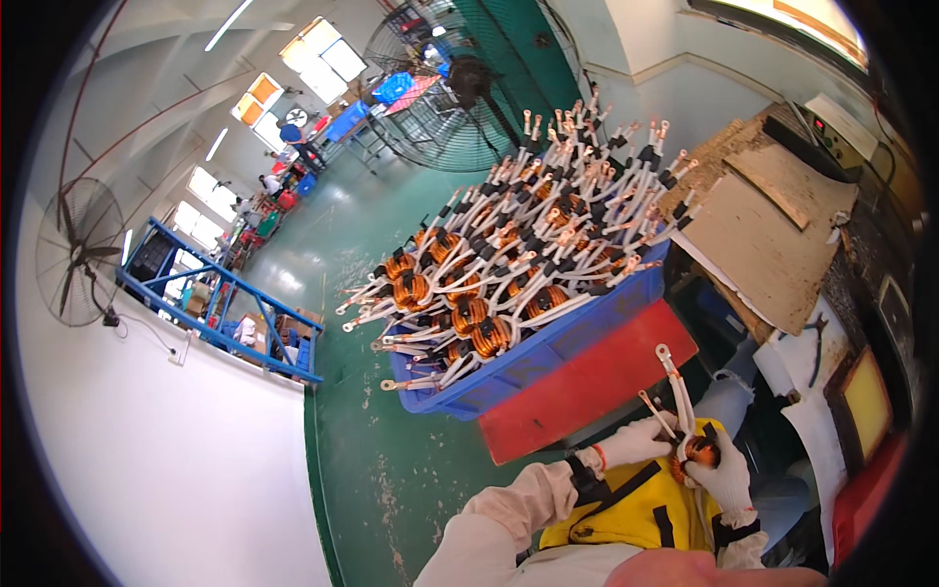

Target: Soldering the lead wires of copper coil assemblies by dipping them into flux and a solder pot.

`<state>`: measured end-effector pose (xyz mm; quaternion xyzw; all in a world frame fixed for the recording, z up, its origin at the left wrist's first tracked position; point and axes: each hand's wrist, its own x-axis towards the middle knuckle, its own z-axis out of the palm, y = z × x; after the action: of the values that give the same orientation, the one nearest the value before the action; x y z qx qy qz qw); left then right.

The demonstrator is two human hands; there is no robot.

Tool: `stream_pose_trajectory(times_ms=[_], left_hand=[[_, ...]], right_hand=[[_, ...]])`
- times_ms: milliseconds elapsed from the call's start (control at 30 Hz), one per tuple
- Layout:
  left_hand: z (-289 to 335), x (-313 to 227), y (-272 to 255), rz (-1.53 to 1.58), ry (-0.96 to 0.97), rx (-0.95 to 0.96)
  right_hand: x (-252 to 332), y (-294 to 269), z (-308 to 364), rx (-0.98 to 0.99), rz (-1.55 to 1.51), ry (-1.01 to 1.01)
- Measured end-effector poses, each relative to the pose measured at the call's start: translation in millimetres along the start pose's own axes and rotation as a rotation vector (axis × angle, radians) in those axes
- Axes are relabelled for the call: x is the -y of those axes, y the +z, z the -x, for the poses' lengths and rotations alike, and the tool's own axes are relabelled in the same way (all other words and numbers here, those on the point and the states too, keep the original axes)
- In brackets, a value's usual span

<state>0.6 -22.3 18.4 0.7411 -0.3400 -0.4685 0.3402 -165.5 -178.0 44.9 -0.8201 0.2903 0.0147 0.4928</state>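
My right grip is clamped on a copper-wound coil. My left grip sits at its left side; closure I cannot tell. Beyond both stands a blue bin.

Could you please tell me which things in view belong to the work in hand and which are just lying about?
Apparently part of the work:
- copper-wound coil, held in the right hand, left hand at its leads
- similar coils piled in the blue bin

Seemingly just about:
- cardboard sheet
- caged fan, far left
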Motion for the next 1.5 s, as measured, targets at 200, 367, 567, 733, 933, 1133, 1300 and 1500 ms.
stream_pose_trajectory(times_ms=[200, 367, 567, 733, 933, 1133, 1300, 1500], left_hand=[[-3, -4, 8, -0.169, 0.025, -0.149], [-14, 12, 13, -0.295, 0.057, -0.165], [-8, -3, 2, -0.277, 0.209, -0.137], [-5, 14, 11, -0.369, 0.206, -0.288], [-16, 27, 15, -0.404, 0.118, -0.418], [-30, 27, 9, -0.508, 0.308, -0.451], [-26, 18, -10, -0.507, 0.262, -0.315], [13, -9, -20, -0.672, 0.25, -0.171]], right_hand=[[-4, 1, -1, 0.005, -0.031, 0.018], [-8, 6, -3, -0.017, 0.021, -0.015], [-6, 2, 2, -0.016, -0.055, 0.018], [-12, -1, 2, 0.001, 0.011, 0.0], [-2, -3, 0, 0.028, -0.031, 0.058], [-7, -7, -1, 0.028, -0.025, 0.161], [-3, -9, 0, 0.048, -0.002, 0.217], [-2, -8, 0, 0.055, 0.007, 0.228]])
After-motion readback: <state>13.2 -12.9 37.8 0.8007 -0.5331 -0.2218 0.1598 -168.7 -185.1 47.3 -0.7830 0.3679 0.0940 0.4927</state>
